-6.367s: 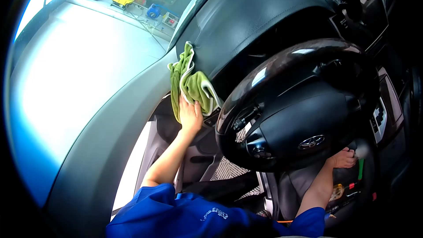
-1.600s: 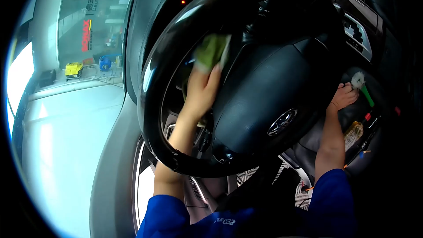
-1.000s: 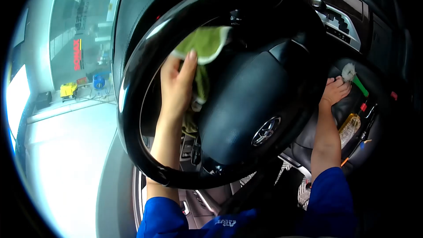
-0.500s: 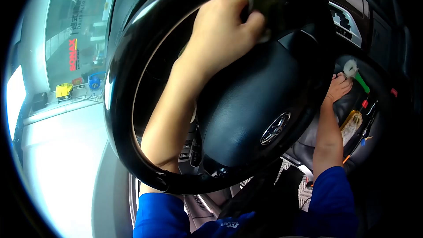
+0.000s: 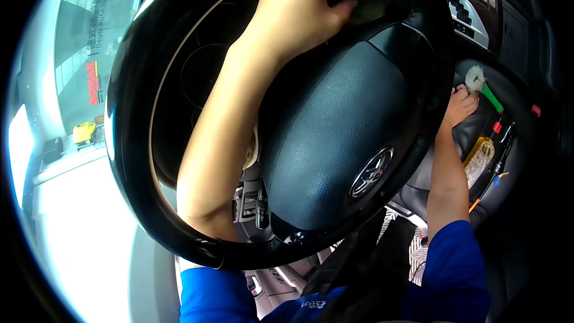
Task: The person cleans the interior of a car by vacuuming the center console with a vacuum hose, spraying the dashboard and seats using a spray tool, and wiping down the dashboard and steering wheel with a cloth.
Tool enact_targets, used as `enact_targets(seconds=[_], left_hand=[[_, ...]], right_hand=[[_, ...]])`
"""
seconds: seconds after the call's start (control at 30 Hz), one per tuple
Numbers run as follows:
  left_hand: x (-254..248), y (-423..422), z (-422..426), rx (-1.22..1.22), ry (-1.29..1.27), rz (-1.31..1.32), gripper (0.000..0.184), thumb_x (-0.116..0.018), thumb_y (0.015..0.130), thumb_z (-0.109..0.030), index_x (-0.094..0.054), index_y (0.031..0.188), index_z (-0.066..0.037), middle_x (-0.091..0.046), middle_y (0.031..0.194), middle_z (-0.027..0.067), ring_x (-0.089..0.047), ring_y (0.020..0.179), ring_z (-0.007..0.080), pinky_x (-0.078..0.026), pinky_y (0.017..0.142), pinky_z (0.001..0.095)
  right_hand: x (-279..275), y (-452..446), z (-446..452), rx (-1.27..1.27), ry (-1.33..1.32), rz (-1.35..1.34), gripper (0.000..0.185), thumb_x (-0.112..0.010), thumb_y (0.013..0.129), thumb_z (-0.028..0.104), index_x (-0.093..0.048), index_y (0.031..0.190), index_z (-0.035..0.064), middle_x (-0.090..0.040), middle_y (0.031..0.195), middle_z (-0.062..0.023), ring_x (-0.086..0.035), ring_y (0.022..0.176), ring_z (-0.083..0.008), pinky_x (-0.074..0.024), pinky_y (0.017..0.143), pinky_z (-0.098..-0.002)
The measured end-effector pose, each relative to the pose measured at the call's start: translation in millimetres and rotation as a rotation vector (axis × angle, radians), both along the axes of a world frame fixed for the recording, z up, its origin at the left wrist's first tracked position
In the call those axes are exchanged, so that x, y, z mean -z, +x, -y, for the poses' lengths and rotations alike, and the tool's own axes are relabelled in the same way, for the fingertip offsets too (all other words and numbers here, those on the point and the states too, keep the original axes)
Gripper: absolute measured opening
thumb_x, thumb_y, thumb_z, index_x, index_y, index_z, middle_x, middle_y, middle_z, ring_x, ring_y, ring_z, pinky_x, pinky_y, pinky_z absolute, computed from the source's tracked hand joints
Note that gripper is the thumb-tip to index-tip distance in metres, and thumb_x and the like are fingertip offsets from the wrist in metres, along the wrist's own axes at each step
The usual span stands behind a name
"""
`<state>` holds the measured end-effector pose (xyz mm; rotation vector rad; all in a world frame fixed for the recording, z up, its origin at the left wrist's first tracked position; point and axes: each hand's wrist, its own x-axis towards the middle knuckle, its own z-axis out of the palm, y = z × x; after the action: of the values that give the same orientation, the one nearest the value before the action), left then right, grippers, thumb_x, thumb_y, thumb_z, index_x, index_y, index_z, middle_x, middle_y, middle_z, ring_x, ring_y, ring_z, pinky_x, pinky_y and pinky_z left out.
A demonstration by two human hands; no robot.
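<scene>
My left arm passes through the steering wheel (image 5: 128,143), and my left hand (image 5: 305,3) is in the upper gap behind its rim. The fingers are curled and partly cut off by the top edge. Beside the thumb shows a dark greenish patch (image 5: 371,7); I cannot tell whether the hand holds it. My right hand (image 5: 462,106) lies with fingers spread on the dark leather seat (image 5: 457,137), partly hidden by the wheel. Its fingertips are close to a fluffy white brush head (image 5: 475,78) with a green handle (image 5: 492,97).
On the seat lie a yellow-backed bristle brush (image 5: 478,158), a thin black tool (image 5: 505,152) and an orange stick (image 5: 475,204). The gear selector (image 5: 463,15) is at the upper right. Outside, a yellow object (image 5: 84,134) stands below a lettered window (image 5: 81,42).
My left hand has shifted up and slightly left in view, partly out of frame. The wheel appears larger and further left as the view shifts. My right hand stays on the seat.
</scene>
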<state>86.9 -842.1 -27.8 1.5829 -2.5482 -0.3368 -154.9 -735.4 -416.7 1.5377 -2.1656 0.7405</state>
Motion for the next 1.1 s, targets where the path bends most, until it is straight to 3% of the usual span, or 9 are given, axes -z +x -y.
enact_targets(seconds=[0.2, 0.3, 0.33, 0.4, 0.47, 0.6, 0.73, 0.9, 1.1], left_hand=[[20, -3, 8, 0.175, -0.536, 0.126, 0.028, -0.065, 0.078, -0.013, -0.06, 0.101, 0.001, -0.062, 0.096, 0.0237, -0.06, 0.089, 0.0403, -0.048, 0.076, 0.0454], [26, 15, 9, -0.081, -0.574, 0.069, 0.016, -0.054, 0.087, -0.007, -0.063, 0.097, 0.001, -0.063, 0.086, 0.0237, -0.061, 0.078, 0.0432, -0.048, 0.071, 0.0465], [22, 24, 4, -0.221, -0.341, 0.115, 0.029, -0.058, 0.084, -0.015, -0.062, 0.109, -0.003, -0.063, 0.1, 0.0217, -0.06, 0.093, 0.0405, -0.047, 0.081, 0.0459], [18, 30, -14, -0.363, -0.354, 0.08, 0.029, -0.055, 0.093, -0.028, -0.065, 0.085, -0.002, -0.062, 0.067, 0.0117, -0.06, 0.059, 0.0191, -0.048, 0.059, 0.0331], [3, 31, -35, -0.473, -0.311, 0.146, 0.031, -0.058, 0.091, -0.031, -0.064, 0.079, -0.003, -0.064, 0.068, 0.0106, -0.064, 0.062, 0.0232, -0.048, 0.057, 0.0347], [-13, 46, -92, -1.114, -0.169, -1.331, 0.032, -0.051, 0.096, -0.033, -0.066, 0.097, -0.004, -0.065, 0.082, 0.0073, -0.065, 0.081, 0.0185, -0.052, 0.069, 0.0319], [-23, 60, -152, -1.102, -0.039, -0.815, 0.037, -0.054, 0.095, -0.028, -0.062, 0.113, 0.003, -0.064, 0.104, 0.0142, -0.063, 0.083, 0.0163, -0.048, 0.08, 0.026], [-33, 37, -107, -0.134, -0.031, -0.23, 0.026, -0.055, 0.091, -0.021, -0.063, 0.104, 0.001, -0.061, 0.1, 0.0153, -0.058, 0.097, 0.0259, -0.045, 0.086, 0.0332], [-1, 31, -53, -0.494, -0.171, 0.053, 0.026, -0.053, 0.092, -0.024, -0.061, 0.085, 0.0, -0.06, 0.082, 0.0165, -0.06, 0.08, 0.0324, -0.047, 0.071, 0.0388]], right_hand=[[1, -2, 1, 0.004, 0.001, -0.006, 0.019, -0.051, 0.083, 0.022, -0.05, 0.094, 0.0075, -0.048, 0.111, -0.0219, -0.048, 0.109, -0.0402, -0.0371, 0.101, -0.0538], [1, -1, -1, -0.003, 0.017, -0.004, 0.02, -0.051, 0.083, 0.023, -0.05, 0.096, 0.0077, -0.048, 0.111, -0.022, -0.047, 0.11, -0.0403, -0.0371, 0.101, -0.0538], [3, -1, 0, 0.002, 0.015, -0.01, 0.02, -0.051, 0.083, 0.023, -0.05, 0.096, 0.0076, -0.048, 0.111, -0.0219, -0.047, 0.11, -0.0404, -0.037, 0.101, -0.0537], [6, -3, 0, 0.005, 0.015, -0.014, 0.021, -0.051, 0.083, 0.023, -0.05, 0.096, 0.0076, -0.049, 0.111, -0.0219, -0.047, 0.11, -0.0404, -0.0369, 0.101, -0.0536], [6, -3, 0, -0.003, 0.006, -0.001, 0.02, -0.05, 0.083, 0.022, -0.05, 0.097, 0.0077, -0.049, 0.111, -0.0219, -0.047, 0.11, -0.0403, -0.0367, 0.102, -0.0536], [1, -2, 1, -0.003, 0.004, 0.015, 0.02, -0.05, 0.083, 0.022, -0.05, 0.097, 0.0078, -0.049, 0.111, -0.022, -0.047, 0.11, -0.04, -0.0361, 0.102, -0.0537], [-4, -1, 2, 0.006, -0.006, 0.007, 0.02, -0.05, 0.082, 0.022, -0.05, 0.096, 0.0077, -0.048, 0.111, -0.0217, -0.047, 0.11, -0.0396, -0.0351, 0.103, -0.054], [-5, 0, 1, 0.006, 0.014, -0.002, 0.019, -0.051, 0.082, 0.021, -0.05, 0.096, 0.0077, -0.048, 0.11, -0.021, -0.047, 0.11, -0.0394, -0.0357, 0.102, -0.0538], [-3, 0, -1, 0.003, 0.001, 0.008, 0.019, -0.051, 0.082, 0.02, -0.049, 0.096, 0.0078, -0.048, 0.11, -0.0207, -0.047, 0.11, -0.0398, -0.0372, 0.101, -0.0533]])
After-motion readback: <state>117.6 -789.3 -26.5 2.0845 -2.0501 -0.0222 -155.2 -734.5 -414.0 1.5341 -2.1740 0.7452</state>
